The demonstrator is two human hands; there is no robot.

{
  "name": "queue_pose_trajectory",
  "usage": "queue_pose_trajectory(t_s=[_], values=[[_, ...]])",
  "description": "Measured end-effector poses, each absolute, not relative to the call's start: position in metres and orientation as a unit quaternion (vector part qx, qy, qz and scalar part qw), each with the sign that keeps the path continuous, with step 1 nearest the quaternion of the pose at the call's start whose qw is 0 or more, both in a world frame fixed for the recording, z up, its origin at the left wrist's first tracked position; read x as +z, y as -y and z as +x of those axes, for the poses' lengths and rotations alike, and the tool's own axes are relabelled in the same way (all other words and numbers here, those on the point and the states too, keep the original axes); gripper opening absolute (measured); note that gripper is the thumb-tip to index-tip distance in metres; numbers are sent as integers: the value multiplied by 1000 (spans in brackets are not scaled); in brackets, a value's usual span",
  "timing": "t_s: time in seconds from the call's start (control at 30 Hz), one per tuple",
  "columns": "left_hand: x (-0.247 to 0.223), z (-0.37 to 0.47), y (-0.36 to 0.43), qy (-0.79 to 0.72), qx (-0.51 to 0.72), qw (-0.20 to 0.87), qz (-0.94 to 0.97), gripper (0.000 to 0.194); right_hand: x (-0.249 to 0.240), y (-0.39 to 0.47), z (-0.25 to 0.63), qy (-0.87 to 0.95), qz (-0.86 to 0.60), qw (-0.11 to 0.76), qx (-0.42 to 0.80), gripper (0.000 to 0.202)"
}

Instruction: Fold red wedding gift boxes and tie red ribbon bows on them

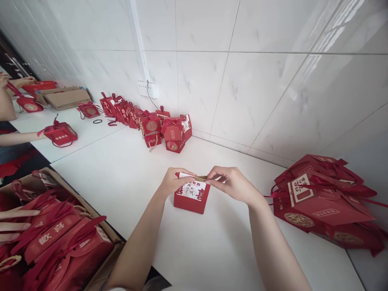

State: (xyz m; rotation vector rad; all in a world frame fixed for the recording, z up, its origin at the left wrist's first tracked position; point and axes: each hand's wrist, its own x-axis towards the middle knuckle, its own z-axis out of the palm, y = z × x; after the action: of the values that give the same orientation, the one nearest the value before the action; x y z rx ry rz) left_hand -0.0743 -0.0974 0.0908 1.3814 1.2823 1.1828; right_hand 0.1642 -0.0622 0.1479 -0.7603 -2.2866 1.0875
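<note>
The person is working with 2 hands on 1 small red box (191, 197), which is standing on the white table (130, 169) directly in front of the body, its printed panel (185, 190) facing the wearer. The left hand (178, 180) is pinching the top left edge, the thumb lying across the front and the fingers curling behind. The right hand (228, 182) is gripping the top right corner, thumb and forefinger closing narrowly on the card. Between the fingertips a strip of brown inner card (200, 178) is showing, so the top is apparently not yet closed. The side walls are already standing in shape, while no bow is showing here. By contrast, the tied boxes (151, 127) near the wall (266, 93) are wearing bows (174, 123), and the stacked boxes (327, 210) on the right are carrying them too; those are looking complete, as far as can be judged. Leftward, another person's hand (16, 215) is lying on packed boxes (56, 234) filling a carton (59, 179).
</note>
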Motion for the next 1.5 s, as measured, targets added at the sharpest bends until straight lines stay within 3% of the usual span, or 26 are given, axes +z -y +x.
queue_pose_trajectory(t_s=[0.4,0.7,0.97,1.1,1.23,1.37,1.47,1.5], values=[[78,-73,97,-484,517,470,526,18,144,53,172,841,-269,224,413,11],[72,-73,96,-481,522,475,521,20,147,58,168,871,-327,167,328,23],[84,-63,103,-516,498,427,551,29,151,63,170,880,-332,157,302,8],[121,-64,119,-497,532,336,597,30,150,64,171,886,-358,139,259,14],[203,-52,138,-504,560,178,633,24,148,64,171,897,-344,127,249,15],[288,-22,134,-494,362,147,777,40,147,65,173,901,-334,128,244,19],[296,-18,111,-468,202,144,848,27,146,65,177,904,-339,119,230,21],[286,-22,104,-504,244,129,819,29,146,65,178,905,-343,116,222,21]])
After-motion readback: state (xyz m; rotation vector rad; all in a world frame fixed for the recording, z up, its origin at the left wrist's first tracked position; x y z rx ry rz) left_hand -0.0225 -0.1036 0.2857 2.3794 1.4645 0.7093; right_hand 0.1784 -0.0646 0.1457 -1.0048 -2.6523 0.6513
